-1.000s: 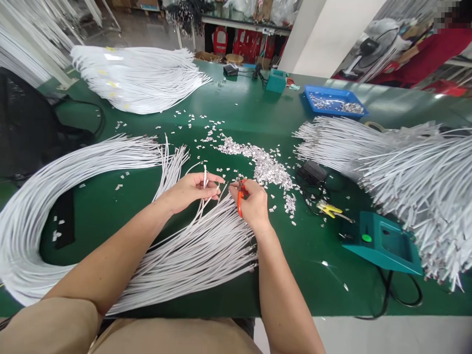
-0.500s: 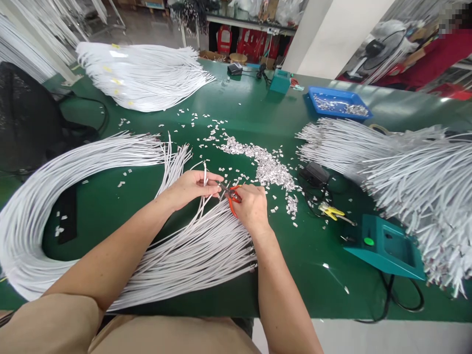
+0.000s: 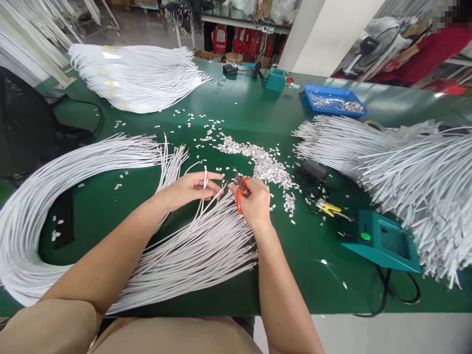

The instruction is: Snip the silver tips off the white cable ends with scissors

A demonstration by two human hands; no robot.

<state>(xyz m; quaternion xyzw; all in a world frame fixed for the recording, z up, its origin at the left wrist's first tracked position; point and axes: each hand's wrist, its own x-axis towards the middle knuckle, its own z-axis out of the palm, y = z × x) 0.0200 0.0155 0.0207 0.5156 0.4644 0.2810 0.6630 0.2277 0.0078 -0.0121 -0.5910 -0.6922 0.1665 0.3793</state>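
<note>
My left hand [image 3: 188, 189] has a white cable [image 3: 205, 178] threaded through its fingers, with the index finger stretched towards the right. Small orange-handled pliers [image 3: 239, 200] are gripped in my right hand [image 3: 257, 202]; their dark jaws point up and left, a short way from the left fingertips. The right thumb and fingertips are beside a cable end, and whether they touch it I cannot tell. Below both hands spreads a thick bundle of white cables [image 3: 191, 260], curving round on the left to more cable ends. Small silvery metal pieces [image 3: 267, 167] lie heaped just beyond the hands.
A blue tray [image 3: 308, 94] with more metal pieces stands at the back right. Other white cable bundles [image 3: 136, 76] lie at the back left and right. On the right are yellow-handled pliers [image 3: 329, 208], a black adapter [image 3: 311, 171] and a teal device [image 3: 383, 243]. A person in red is beyond.
My right hand has drawn the pliers slightly right, away from the left fingertips. The left fingers have opened out somewhat, with the cable still among them. The whole view has shifted a little.
</note>
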